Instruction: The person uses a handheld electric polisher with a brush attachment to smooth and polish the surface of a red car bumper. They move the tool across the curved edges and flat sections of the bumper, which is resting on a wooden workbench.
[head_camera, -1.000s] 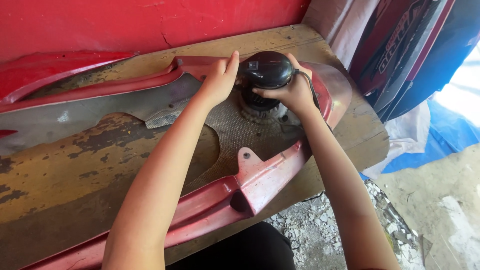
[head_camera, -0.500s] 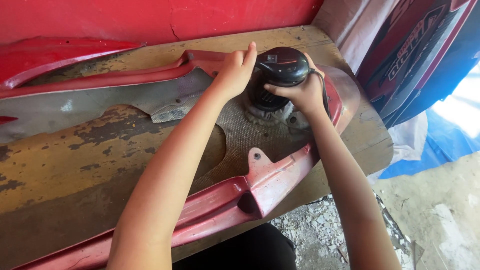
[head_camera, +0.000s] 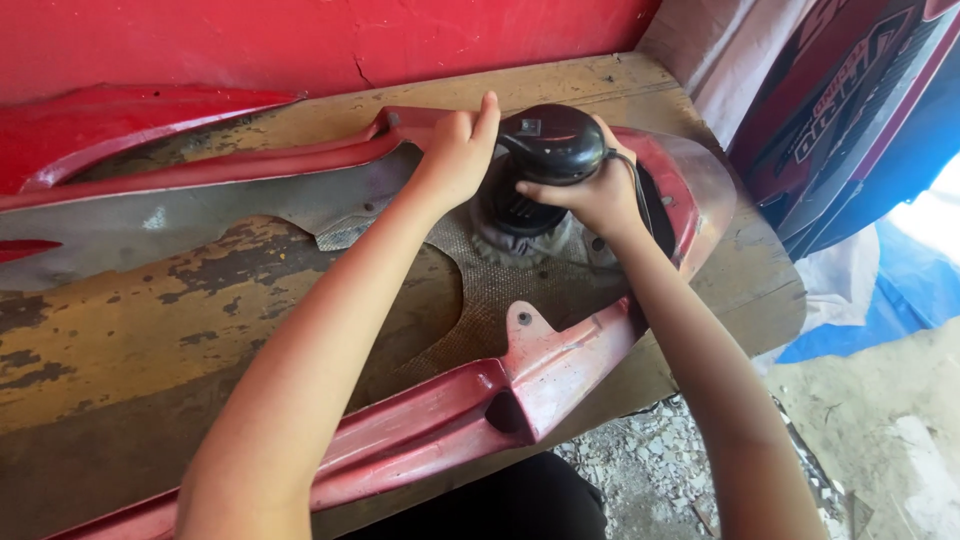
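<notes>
**Sander held on the red fairing panel**

The black rotary sander (head_camera: 545, 165) sits pad-down on the mesh inside of the red fairing panel (head_camera: 520, 385). It looks compact, rigid and fairly heavy; its domed top suits a palm hold. The right hand (head_camera: 590, 195) wraps closed around that dome. The left hand (head_camera: 455, 150) rests fingers-extended beside it, gripping nothing. The panel, seemingly light and springy, lies on the worn wooden surface (head_camera: 130, 330). No containers show.
</notes>
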